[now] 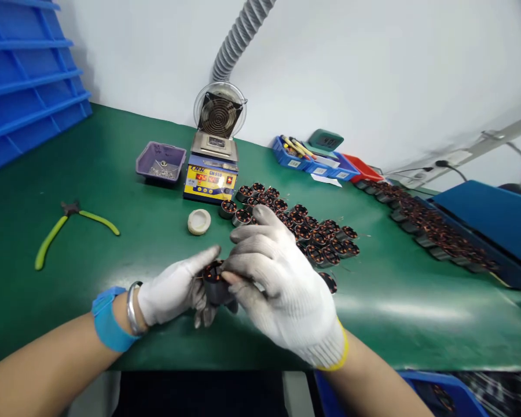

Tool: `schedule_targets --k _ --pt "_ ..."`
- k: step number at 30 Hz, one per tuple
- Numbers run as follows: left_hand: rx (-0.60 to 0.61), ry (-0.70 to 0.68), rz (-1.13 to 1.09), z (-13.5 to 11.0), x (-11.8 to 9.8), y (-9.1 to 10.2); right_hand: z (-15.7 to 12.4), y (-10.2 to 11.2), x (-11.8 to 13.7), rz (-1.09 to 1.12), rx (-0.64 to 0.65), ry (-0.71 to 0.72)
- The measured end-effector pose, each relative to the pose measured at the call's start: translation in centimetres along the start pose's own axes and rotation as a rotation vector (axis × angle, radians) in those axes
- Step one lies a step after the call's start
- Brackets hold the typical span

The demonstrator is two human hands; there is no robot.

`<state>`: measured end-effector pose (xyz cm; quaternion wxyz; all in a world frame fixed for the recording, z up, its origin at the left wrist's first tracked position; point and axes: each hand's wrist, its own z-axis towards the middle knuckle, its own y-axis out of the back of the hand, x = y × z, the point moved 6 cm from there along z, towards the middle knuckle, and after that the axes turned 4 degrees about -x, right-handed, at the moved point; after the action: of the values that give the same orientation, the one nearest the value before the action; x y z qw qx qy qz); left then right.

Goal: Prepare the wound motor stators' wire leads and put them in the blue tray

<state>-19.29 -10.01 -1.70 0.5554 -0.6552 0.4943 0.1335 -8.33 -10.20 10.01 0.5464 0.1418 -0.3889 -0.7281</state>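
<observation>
Both my hands wear white knit gloves. My left hand (173,289) grips a small dark motor stator with copper windings (215,284) from the left and below. My right hand (282,284) reaches over it from the right, thumb and fingertips pinching at the stator's top edge. Just behind my hands lies a cluster of several similar copper-wound stators (312,231) on the green mat (113,191).
A solder pot with a red display (211,179) and a small fan (219,113) stand behind. Left of them are a purple tray (160,162), a white round tin (198,221) and green-handled cutters (69,223). More stators (434,229) line the right. Blue bins (312,159) sit at the back.
</observation>
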Motion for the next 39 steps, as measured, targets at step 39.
schedule_targets --k 39 --pt "-0.354 -0.661 0.6 -0.6 -1.2 0.9 -6.4 -6.0 -4.3 0.188 -0.17 -0.144"
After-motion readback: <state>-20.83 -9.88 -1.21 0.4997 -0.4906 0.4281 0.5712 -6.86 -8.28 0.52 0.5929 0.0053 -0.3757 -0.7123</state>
